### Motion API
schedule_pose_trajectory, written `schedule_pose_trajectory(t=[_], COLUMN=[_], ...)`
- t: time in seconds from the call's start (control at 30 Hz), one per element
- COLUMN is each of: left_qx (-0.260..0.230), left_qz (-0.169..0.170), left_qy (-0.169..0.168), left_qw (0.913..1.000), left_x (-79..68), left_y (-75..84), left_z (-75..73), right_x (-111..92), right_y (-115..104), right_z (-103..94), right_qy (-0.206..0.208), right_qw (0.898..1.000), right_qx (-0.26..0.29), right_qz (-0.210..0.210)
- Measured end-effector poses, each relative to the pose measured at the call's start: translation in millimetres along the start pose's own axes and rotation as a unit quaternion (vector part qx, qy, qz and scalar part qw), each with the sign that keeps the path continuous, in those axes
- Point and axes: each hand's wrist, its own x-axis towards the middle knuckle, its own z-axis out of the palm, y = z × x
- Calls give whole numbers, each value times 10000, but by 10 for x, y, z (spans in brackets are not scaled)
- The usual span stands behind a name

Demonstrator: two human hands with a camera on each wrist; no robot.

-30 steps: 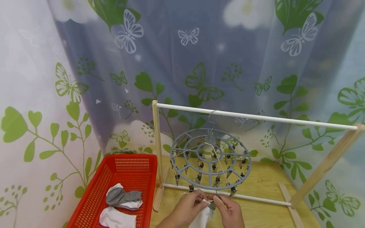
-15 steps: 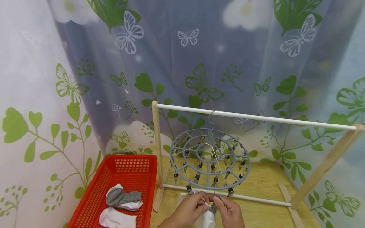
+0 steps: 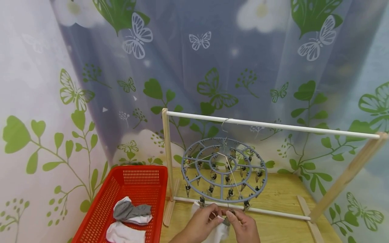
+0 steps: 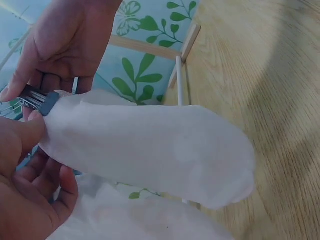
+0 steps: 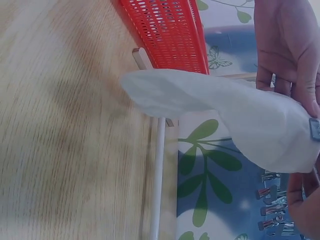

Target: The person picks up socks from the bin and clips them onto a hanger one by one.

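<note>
Low in the head view, my left hand (image 3: 199, 222) pinches the cuff of a white sock (image 4: 150, 140). Close beside it, my right hand (image 3: 244, 225) pinches a dark clip (image 4: 41, 101) hanging from the round grey drying hanger (image 3: 224, 201). The clip's jaws sit at the cuff's edge in both wrist views; the sock's foot hangs free. A grey patch shows on the sock between my hands. Another white sock (image 4: 135, 217) hangs behind, partly hidden by my left hand in the head view.
The hanger hooks onto the white rail (image 3: 273, 125) of a wooden-legged rack, with several clips dangling below its rings. To the left, a red basket (image 3: 113, 182) holds a grey-and-white sock (image 3: 130, 211) and a white sock (image 3: 125, 233). A patterned curtain (image 3: 182, 67) stands behind the wooden tabletop (image 3: 279, 189).
Both hands stay nearly in place at the sock and clip. The hanger sways slightly, and more of the other white sock shows left of my left hand than a second ago.
</note>
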Motion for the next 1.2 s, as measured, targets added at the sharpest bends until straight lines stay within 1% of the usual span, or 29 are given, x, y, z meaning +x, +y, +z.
schedule_pose_trajectory(t=[0.1, 0.2, 0.3, 0.4, 0.47, 0.53, 0.6, 0.63, 0.67, 0.73, 0.8, 0.87, 0.9, 0.97, 1.03, 1.1, 1.13, 1.2], left_qx=[59, 134, 182, 227, 251, 284, 285, 279, 266, 240, 189, 144, 141, 80, 44, 32, 13, 18], left_qz=[-65, -173, -375, -520, -535, -473, -405, -379, -350, -299, -297, -318, -335, -409, -426, -392, -390, -391], left_qy=[67, 67, -47, -136, -129, -76, -4, 35, 77, 156, 217, 255, 268, 271, 289, 333, 352, 398], left_qw=[9999, 9997, 9991, 9983, 9982, 9985, 9988, 9989, 9990, 9991, 9991, 9991, 9990, 9988, 9987, 9987, 9986, 9984], left_x=[9, 16, 11, 2, -3, -8, -18, -22, -26, -32, -36, -40, -43, -47, -52, -56, -57, -57], left_y=[1, 6, 4, -15, -32, -47, -56, -60, -62, -65, -66, -64, -65, -64, -70, -81, -88, -99], left_z=[0, -4, -9, -11, -10, -11, -15, -19, -25, -40, -58, -78, -86, -103, -116, -123, -128, -137], right_x=[15, 32, 36, 36, 37, 36, 33, 29, 26, 20, 18, 22, 27, 44, 59, 82, 91, 107], right_y=[2, -2, 2, 10, 18, 23, 25, 22, 17, 6, 2, 12, 26, 50, 66, 83, 87, 96], right_z=[8, 9, 0, 1, 12, 25, 38, 42, 45, 46, 43, 36, 31, 21, 10, -4, -11, -29], right_qy=[-14, -113, -317, -418, -382, -256, -44, 141, 342, 889, 1526, 2120, 2384, 2771, 2988, 3062, 3018, 2731], right_qw=[10000, 9997, 9988, 9978, 9977, 9980, 9982, 9979, 9971, 9939, 9867, 9763, 9702, 9591, 9524, 9503, 9521, 9614], right_qx=[-88, -78, 34, 161, 155, 126, 99, 134, 208, 329, 434, 427, 354, 320, 291, 333, 360, 332], right_qz=[37, 208, 378, 494, 539, 562, 586, 621, 645, 571, 343, -39, -230, -483, -540, -447, -335, 25])
